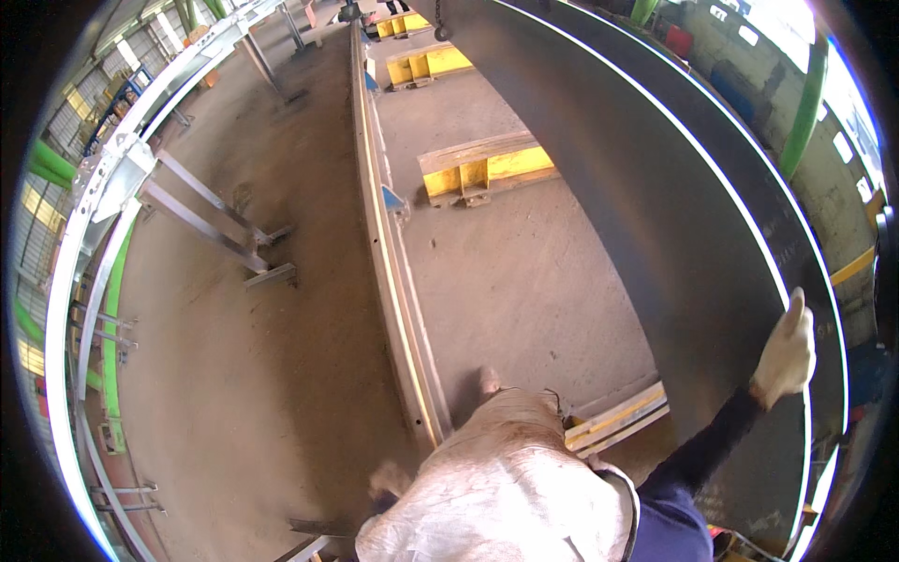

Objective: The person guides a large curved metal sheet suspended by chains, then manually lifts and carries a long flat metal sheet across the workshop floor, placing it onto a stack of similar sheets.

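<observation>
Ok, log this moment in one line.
right hand: pale-gloved, at edge of dark steel beam | left hand: low, blurred, grip unclear | yellow steel supports: left of beam

glare whitens upper-right openings (787, 17); edges curve into black; left hand (389, 480) blurs.

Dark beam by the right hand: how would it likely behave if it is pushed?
The dark beam is probably heavy, since it dwarfs the right hand. It looks unlikely to roll, given its broad flat face. It seems stiff: no kinks show.
</observation>
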